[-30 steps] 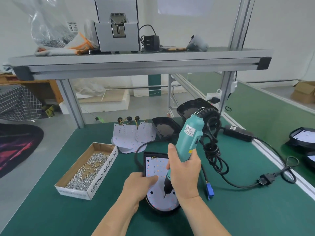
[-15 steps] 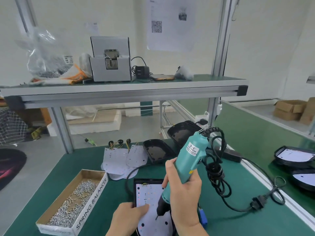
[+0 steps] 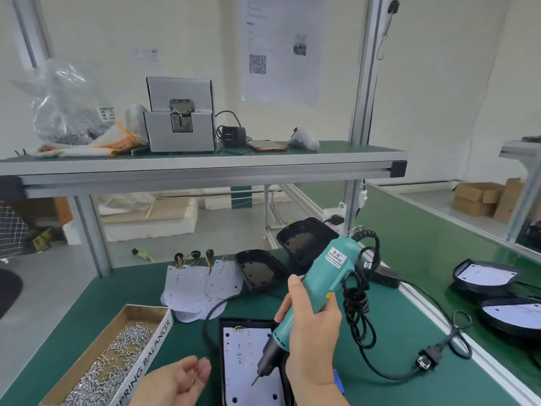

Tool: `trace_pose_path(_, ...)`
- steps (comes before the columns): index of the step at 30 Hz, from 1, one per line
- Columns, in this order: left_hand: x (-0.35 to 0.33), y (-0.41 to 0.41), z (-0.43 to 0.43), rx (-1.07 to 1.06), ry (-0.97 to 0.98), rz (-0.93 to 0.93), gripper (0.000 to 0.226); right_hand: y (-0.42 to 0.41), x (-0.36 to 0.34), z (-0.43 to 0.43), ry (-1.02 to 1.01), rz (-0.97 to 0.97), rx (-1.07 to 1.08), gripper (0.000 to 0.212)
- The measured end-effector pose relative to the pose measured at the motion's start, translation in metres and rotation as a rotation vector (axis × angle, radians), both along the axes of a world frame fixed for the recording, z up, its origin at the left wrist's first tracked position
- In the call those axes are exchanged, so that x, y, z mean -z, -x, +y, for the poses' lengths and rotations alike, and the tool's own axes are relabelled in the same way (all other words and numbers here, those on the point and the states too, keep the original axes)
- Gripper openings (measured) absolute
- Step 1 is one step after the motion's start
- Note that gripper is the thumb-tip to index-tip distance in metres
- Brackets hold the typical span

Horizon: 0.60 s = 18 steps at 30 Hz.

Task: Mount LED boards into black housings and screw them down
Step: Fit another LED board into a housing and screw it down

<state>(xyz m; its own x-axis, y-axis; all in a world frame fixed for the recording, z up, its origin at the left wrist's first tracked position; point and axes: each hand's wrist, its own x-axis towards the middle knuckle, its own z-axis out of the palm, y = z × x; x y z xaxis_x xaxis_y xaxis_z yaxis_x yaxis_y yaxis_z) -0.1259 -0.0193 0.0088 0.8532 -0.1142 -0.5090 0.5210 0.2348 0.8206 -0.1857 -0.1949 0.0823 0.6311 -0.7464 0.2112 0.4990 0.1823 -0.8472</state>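
Note:
A white LED board (image 3: 248, 364) lies in a black housing (image 3: 223, 361) on the green bench in front of me. My right hand (image 3: 313, 341) grips a teal electric screwdriver (image 3: 319, 291), tilted, its bit tip just above the board. My left hand (image 3: 175, 385) hovers palm up to the left of the housing, fingers relaxed, holding nothing I can make out. A cardboard box of screws (image 3: 117, 356) sits at the left. Loose LED boards (image 3: 202, 284) and two empty black housings (image 3: 260, 271) (image 3: 304, 240) lie further back.
The screwdriver's coiled black cable (image 3: 360, 303) runs right to a plug (image 3: 424, 360). Finished housings with boards (image 3: 486, 276) sit on the neighbouring bench at right. An overhead shelf (image 3: 205, 168) carries a grey screw feeder (image 3: 180, 115), a bag and a phone.
The view has tilted up. My left hand came off the LED board and moved left, turning palm up. The screwdriver stays over the board in my right hand.

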Motion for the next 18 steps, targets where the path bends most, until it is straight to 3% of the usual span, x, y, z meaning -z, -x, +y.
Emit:
trace_pose_path(5, -0.019, 0.013, -0.002, -0.083, 0.261, 0.056, 0.026, -0.006, -0.004, 0.004, -0.043, -0.007, -0.015, 0.015)
trace_pose_path(8, -0.026, 0.023, 0.003, -0.030, 0.207, -0.011, 0.013, -0.008, -0.005, 0.009, -0.067, -0.012, -0.022, 0.019)
trace_pose_path(14, -0.035, 0.027, 0.002, 0.010, 0.076, -0.136, 0.012, -0.019, -0.008, 0.018, -0.128, -0.019, -0.033, 0.016)
trace_pose_path(18, -0.036, 0.029, 0.003, 0.043, 0.124, -0.140, 0.004, -0.027, -0.012, 0.022, -0.155, -0.041, -0.044, 0.016)
